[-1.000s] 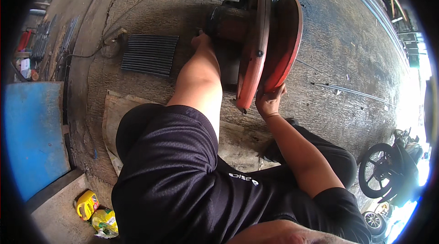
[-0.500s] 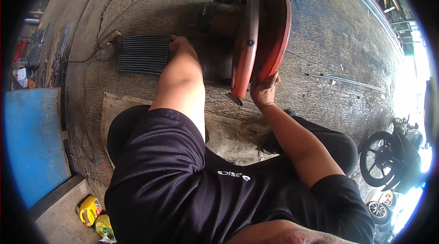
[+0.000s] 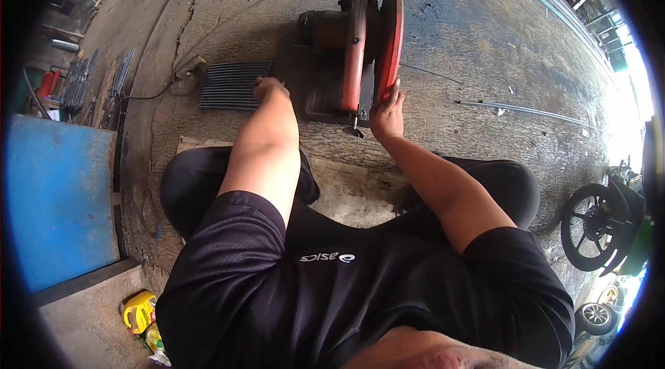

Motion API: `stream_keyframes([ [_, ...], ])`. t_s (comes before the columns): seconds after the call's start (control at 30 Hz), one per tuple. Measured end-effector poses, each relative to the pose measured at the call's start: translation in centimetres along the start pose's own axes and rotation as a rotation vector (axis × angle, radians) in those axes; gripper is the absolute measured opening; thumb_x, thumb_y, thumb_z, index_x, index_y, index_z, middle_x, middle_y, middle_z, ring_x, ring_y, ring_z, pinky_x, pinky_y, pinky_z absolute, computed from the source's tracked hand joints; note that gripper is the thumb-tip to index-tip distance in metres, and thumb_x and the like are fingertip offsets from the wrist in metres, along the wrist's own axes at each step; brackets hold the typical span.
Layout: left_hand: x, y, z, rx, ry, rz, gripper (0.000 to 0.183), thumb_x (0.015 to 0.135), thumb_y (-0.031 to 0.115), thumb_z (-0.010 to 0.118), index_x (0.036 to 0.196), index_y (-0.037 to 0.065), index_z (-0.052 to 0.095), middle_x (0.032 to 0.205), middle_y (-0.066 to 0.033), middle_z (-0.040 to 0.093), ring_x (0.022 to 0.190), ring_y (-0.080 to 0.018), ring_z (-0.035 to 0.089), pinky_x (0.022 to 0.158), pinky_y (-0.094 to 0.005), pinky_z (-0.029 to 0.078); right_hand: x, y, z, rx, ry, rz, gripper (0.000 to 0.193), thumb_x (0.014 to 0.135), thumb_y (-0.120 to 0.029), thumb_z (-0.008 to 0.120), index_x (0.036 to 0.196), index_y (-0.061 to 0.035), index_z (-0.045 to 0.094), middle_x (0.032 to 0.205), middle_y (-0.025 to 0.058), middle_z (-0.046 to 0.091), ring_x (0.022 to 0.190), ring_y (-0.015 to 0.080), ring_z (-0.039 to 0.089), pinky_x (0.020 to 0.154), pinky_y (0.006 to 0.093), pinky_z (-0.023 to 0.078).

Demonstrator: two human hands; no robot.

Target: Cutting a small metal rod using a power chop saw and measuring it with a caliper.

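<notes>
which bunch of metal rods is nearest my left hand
The flat, neat row of short dark rods, with your left hand at its right end. The bunches at the far left and the long rods on the right lie farther away.

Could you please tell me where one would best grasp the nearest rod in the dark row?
Probably the middle of the rod, coming from the person's side: it is straight and thin, lies flat running left to right, and has other rods only along its far side, leaving its near edge free.
</notes>
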State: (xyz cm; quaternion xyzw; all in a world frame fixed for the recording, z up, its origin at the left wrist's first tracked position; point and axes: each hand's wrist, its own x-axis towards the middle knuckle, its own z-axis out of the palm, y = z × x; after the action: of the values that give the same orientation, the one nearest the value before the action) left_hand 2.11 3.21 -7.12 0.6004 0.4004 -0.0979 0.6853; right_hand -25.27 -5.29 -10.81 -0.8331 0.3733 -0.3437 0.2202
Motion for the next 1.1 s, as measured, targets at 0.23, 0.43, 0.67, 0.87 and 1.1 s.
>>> stream_keyframes([
  [0.23, -2.5, -0.5, -5.1, 0.125, -0.021, 0.03, 0.044, 0.094, 0.031, 0.05, 0.101, -0.013, 0.056, 0.093, -0.0236, 0.066, 0.08, -0.031, 0.069, 0.069, -0.0348, 0.059, -3.6, -1.3, 0.9, 0.042, -0.393, 0.632, 0.048, 0.084, -0.026, 0.06, 0.123, -0.002, 0.045, 0.101, 0.0215, 0.056, 0.102, 0.0425, 0.055, 0.086, 0.0463, 0.047],
  [0.43, -4.5, -0.2, -8.0, 0.139, 0.042, 0.004, 0.051, 0.093, 0.036, 0.052, 0.099, -0.015, 0.056, 0.092, -0.0242, 0.066, 0.078, -0.0305, 0.069, 0.064, -0.0335, 0.059, -3.2, -4.7, 1.4, 0.376, -0.692, 0.808, 0.043, 0.087, -0.038, 0.061, 0.105, 0.0016, 0.058, 0.08, 0.0119, 0.061, 0.068, 0.0299, 0.065, 0.062, 0.0397, 0.052],
  [0.67, -5.4, -0.1, -10.4, 0.193, 0.071, 0.043, 0.05, 0.093, 0.036, 0.052, 0.097, -0.013, 0.058, 0.089, -0.0227, 0.067, 0.074, -0.0288, 0.069, 0.06, -0.0344, 0.058, -1.1, -12.0, 0.6, 0.533, -0.699, 0.872, 0.046, 0.088, -0.039, 0.062, 0.104, 0.0035, 0.06, 0.103, 0.0157, 0.06, 0.067, 0.022, 0.063, 0.056, 0.0344, 0.05],
  [0.87, -0.9, 0.0, -10.2, 0.218, -0.083, 0.013, 0.043, 0.09, 0.036, 0.057, 0.1, -0.006, 0.063, 0.103, -0.0227, 0.065, 0.092, -0.0339, 0.066, 0.077, -0.0415, 0.054, 0.1, -13.7, 5.1, -0.117, -1.068, 0.35, 0.038, 0.083, -0.034, 0.066, 0.089, 0.0033, 0.067, 0.091, 0.0187, 0.067, 0.072, 0.0297, 0.066, 0.071, 0.0406, 0.052],
  [1.1, 7.0, 3.7, -10.4, 0.633, 0.129, 0.112, 0.033, 0.091, 0.029, 0.055, 0.103, 0.0, 0.064, 0.102, -0.0227, 0.065, 0.098, -0.0365, 0.063, 0.081, -0.0441, 0.052, -1.4, -16.7, 14.8, -0.251, -1.007, 0.01, 0.041, 0.079, -0.03, 0.067, 0.11, -0.0032, 0.059, 0.108, 0.0162, 0.064, 0.101, 0.0337, 0.061, 0.083, 0.0436, 0.051],
])
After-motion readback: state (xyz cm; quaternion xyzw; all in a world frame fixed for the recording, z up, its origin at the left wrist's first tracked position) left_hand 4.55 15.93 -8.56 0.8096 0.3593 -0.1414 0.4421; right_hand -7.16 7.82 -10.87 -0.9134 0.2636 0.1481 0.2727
